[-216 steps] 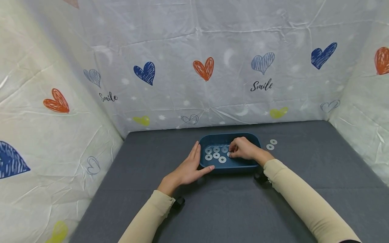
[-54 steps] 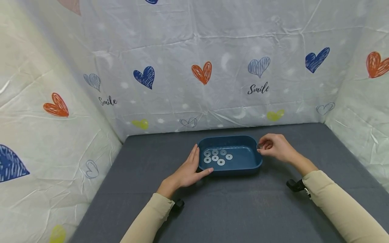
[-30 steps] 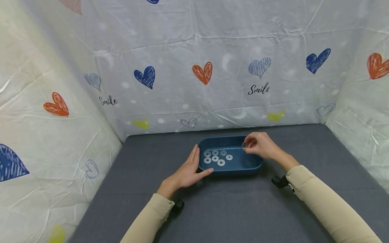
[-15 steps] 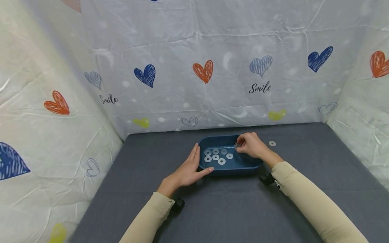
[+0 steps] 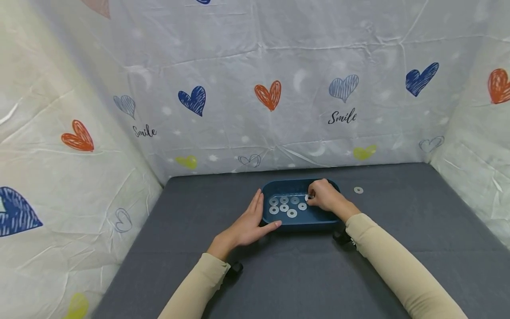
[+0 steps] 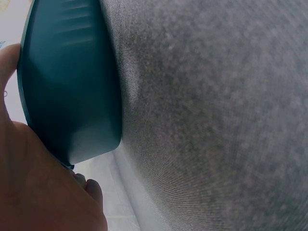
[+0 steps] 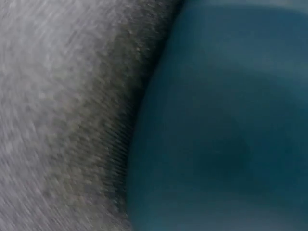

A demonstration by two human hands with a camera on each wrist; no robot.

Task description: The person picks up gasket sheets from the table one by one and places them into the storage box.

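Observation:
A blue rectangular tray (image 5: 303, 227) with rounded corners stands on the dark table. Inside it, on the left and middle of its floor, lie several flat metal washers (image 5: 292, 213). My right hand (image 5: 324, 196) reaches over the tray's right side and pinches one washer (image 5: 307, 197) between thumb and fingertips, low over the floor. The fingers of my left hand (image 5: 249, 223) lie straight against the tray's left end, with the thumb along the front rim. In the left wrist view the left hand is at the rim of the tray (image 6: 72, 86). The right wrist view holds only the tray's outer wall (image 7: 216, 120) and the cloth.
One loose washer (image 5: 358, 190) lies on the table right of the tray. The table has a dark grey cloth (image 5: 287, 274). A white curtain (image 5: 223, 128) printed with hearts hangs behind and at both sides.
My right hand has taken a washer from right of the tray and carried it left into the tray. Two loose washers lay there earlier, one now. The left hand has stayed put.

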